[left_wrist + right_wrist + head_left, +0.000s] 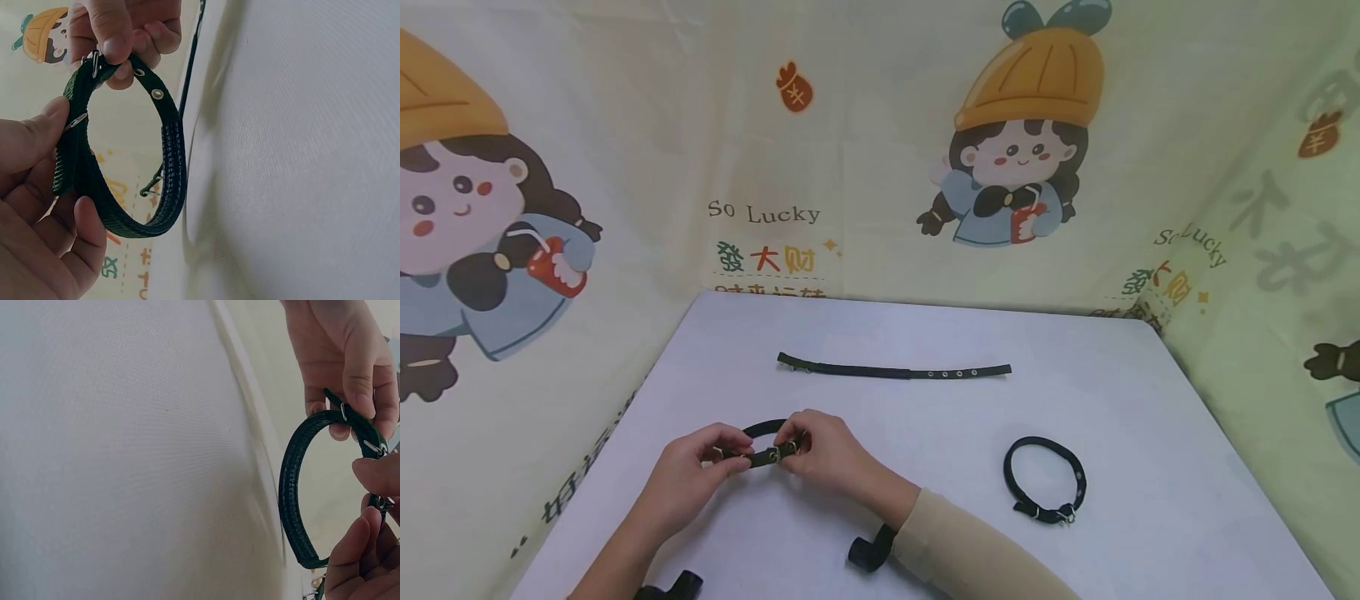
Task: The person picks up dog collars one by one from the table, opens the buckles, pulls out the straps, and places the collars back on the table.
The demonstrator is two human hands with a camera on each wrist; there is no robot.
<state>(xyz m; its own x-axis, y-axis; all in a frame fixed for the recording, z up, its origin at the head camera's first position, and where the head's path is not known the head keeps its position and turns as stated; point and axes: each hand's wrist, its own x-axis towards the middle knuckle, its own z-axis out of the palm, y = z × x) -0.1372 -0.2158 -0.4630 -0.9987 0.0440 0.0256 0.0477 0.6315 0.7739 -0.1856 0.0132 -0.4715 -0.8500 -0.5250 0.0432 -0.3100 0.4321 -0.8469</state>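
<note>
Both hands hold a dark buckled collar point(765, 427) closed into a loop, at the table's left side. My left hand point(688, 471) pinches the strap beside the metal keeper, where the free tip sticks out, as the left wrist view shows. With thumb and fingers, my right hand point(827, 450) grips the collar at its metal buckle point(95, 64). Metal-ringed holes point(157, 94) run along one stretch of the band, and a stitched padded section point(292, 487) lines the far side. In the head view, fingers hide parts of the loop.
A second collar point(865, 372) lies stretched out straight toward the back of the white table point(1150, 417). To the right lies another collar point(1009, 475), buckled into a ring. Printed cloth point(880, 167) hangs behind the table. Black wrist mounts point(871, 552) show near both forearms.
</note>
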